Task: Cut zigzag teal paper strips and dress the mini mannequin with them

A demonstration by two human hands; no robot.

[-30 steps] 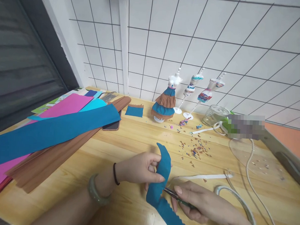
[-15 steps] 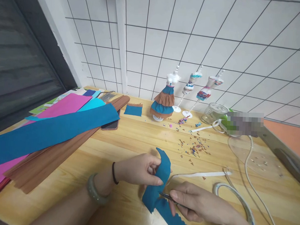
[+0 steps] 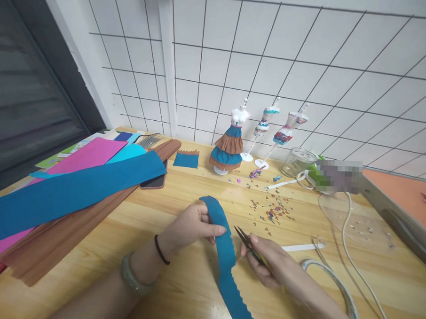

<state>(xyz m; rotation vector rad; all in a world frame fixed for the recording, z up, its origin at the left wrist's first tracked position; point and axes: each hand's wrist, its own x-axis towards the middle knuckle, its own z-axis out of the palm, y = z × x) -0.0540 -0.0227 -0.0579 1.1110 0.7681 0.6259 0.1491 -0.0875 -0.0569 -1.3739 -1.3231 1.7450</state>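
My left hand [image 3: 196, 224] pinches a long blue paper strip [image 3: 226, 263] between thumb and fingers near its upper end. The strip's right edge is cut in small notches, and its lower end runs out of the frame at the bottom. Just right of the strip, my right hand [image 3: 265, 260] holds small dark scissors [image 3: 246, 241], their blades slightly parted and not touching the paper. Behind the hands, brown and blue scraps [image 3: 274, 211] lie scattered on the wooden table [image 3: 152, 255].
At the back stand a mannequin in a tiered blue and brown dress [image 3: 227, 148], two smaller mannequins and a clear jar [image 3: 299, 162]. Coloured paper sheets [image 3: 74, 184] and a phone lie left. A tape roll [image 3: 334, 282] and a cable [image 3: 356, 269] are at the right.
My left hand has moved slightly left and the blue strip now hangs straighter. The scissors have come away from the strip, moved up, and their blades have parted.
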